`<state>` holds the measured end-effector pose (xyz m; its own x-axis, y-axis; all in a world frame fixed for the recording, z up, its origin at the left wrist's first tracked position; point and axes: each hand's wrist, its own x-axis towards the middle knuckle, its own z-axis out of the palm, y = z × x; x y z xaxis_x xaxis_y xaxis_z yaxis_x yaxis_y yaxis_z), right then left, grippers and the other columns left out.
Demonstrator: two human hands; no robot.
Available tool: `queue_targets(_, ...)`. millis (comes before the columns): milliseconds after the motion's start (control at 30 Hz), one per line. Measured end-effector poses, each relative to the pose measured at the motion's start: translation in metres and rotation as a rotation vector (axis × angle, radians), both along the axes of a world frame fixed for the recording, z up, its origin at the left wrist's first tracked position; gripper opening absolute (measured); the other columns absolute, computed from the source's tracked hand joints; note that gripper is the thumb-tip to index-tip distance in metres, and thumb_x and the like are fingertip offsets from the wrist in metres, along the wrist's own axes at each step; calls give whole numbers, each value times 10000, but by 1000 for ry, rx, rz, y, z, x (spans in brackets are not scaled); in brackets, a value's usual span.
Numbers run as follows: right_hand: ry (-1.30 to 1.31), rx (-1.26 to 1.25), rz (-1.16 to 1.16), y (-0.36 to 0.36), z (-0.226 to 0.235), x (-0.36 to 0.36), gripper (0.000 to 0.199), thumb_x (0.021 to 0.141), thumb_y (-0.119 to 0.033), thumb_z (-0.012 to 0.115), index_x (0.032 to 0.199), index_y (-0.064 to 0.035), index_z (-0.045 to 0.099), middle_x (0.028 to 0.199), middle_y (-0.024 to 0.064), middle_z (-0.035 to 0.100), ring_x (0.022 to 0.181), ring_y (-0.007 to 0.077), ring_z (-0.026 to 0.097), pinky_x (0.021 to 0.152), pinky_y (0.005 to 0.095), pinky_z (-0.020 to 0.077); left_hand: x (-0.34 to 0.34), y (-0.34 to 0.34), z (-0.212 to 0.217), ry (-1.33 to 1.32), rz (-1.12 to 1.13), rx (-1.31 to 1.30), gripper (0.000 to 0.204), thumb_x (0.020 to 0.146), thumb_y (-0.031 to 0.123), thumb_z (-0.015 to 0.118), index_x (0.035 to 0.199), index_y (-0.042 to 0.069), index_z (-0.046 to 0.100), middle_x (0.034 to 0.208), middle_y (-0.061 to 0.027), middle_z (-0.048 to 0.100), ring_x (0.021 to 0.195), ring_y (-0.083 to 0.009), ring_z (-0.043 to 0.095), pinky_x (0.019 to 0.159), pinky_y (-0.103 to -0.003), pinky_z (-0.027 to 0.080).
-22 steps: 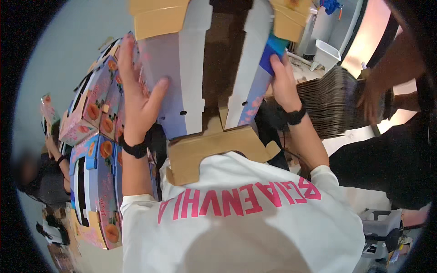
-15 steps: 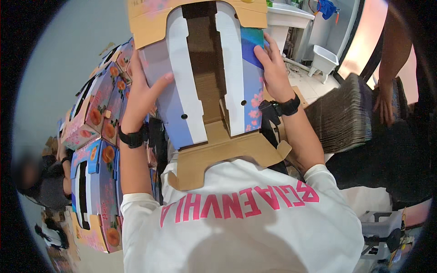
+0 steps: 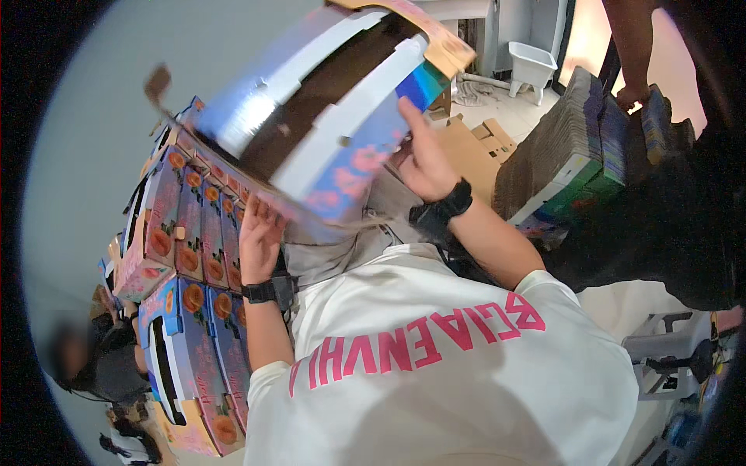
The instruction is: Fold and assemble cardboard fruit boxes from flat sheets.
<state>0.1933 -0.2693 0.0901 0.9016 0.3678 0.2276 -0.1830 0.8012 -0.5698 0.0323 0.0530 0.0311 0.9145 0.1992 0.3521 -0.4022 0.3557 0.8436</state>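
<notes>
A blue cardboard box (image 3: 342,167) with pink flowers, white edge strips and a long dark opening is held up in front of my chest, tilted with its far end to the right. My right hand (image 3: 426,159) grips its right side, thumb on the printed face and the fingers partly hidden behind. Below the box's near left end, my left hand (image 3: 260,241) is against the cardboard with its fingers bent; the fingertips are partly hidden. A brown flap (image 3: 158,84) sticks out at the box's left, blurred by motion.
Stacked flower-printed boxes (image 3: 194,342) stand at my left, with a person (image 3: 109,349) beyond them. At right, another person's hand (image 3: 633,95) rests by a stack of flat cardboard (image 3: 552,155). A white basin (image 3: 532,66) stands on the floor behind; brown cardboard (image 3: 470,155) lies nearer.
The box has turned clockwise and tilted, its open near end swinging left. My left hand has moved from its left side down to its near end. My right hand has shifted left with it.
</notes>
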Motion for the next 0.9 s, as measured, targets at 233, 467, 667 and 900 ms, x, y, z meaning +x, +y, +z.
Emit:
queue_targets(233, -1232, -772, 461, -5, -66, -19, 484, 1076, -346, 662, 1491, -119, 559, 1407, 134, 674, 1239, 186, 640, 1052, 455, 559, 20, 38, 15, -258, -412, -275, 525, 1053, 539, 600, 1458, 206, 614, 1449, -18, 639, 1260, -263, 613, 1178, -528, 399)
queue_targets(467, -450, -703, 208, -23, -121, 30, 632, 1081, -510, 556, 1552, -90, 506, 1397, 146, 691, 1254, 236, 666, 1072, 454, 559, 29, 17, -33, -64, 498, 237, 595, 1121, 447, 492, 1536, 21, 506, 1487, -140, 613, 1339, -289, 582, 1180, -519, 444)
queue_targets(667, 153, -205, -65, -42, -94, 52, 781, 1086, -650, 466, 1604, -65, 461, 1388, 156, 705, 1266, 278, 689, 1089, 452, 559, 31, 49, -10, 41, 307, 123, 550, 1101, 494, 508, 1426, 61, 604, 1424, -110, 666, 1321, -309, 632, 1128, -479, 523)
queue_targets(900, -54, -200, 167, -107, -37, 37, 772, 1083, -697, 468, 1505, -60, 577, 1398, 131, 724, 1190, 245, 743, 1070, 434, 570, -6, -24, 17, 124, 361, -211, 741, 1097, 702, 431, 1493, 88, 554, 1439, -66, 651, 1303, -267, 637, 1017, -474, 582)
